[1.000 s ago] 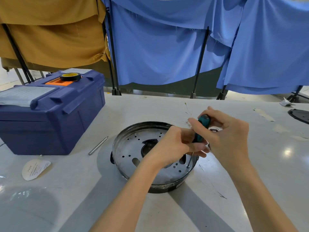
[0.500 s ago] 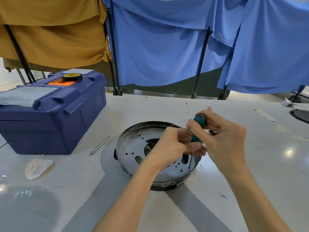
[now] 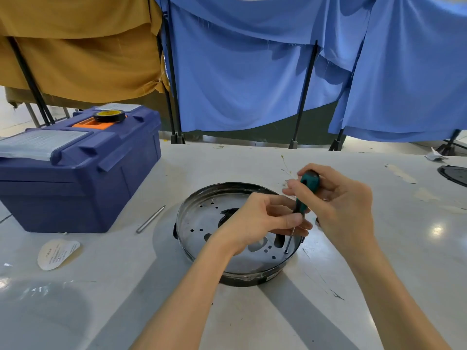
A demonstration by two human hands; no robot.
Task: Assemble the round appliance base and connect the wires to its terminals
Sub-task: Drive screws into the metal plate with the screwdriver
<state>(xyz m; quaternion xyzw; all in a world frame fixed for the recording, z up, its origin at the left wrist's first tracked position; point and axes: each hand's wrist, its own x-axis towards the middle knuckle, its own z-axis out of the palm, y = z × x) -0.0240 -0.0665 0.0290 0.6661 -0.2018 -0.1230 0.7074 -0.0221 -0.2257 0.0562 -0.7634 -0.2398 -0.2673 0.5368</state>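
The round metal appliance base (image 3: 202,223) lies on the white table, a shallow perforated pan with a dark rim. A teal-handled screwdriver (image 3: 307,184) stands almost upright over its right side, its tip down on the pan floor near the rim. My right hand (image 3: 338,205) grips the handle top. My left hand (image 3: 257,221) reaches over the pan and pinches the lower handle and shaft between thumb and fingers. No wires or terminals show clearly.
A dark blue toolbox (image 3: 75,168) with a tape roll (image 3: 109,115) on its lid stands at the left. A thin metal rod (image 3: 150,219) lies between toolbox and base. A paper label (image 3: 56,253) lies front left. A black round part (image 3: 454,174) sits at the right edge.
Both hands and the screwdriver stay over the right side of the base. My right fingers have shifted slightly on the handle, as in a turn. The view has drifted a little.
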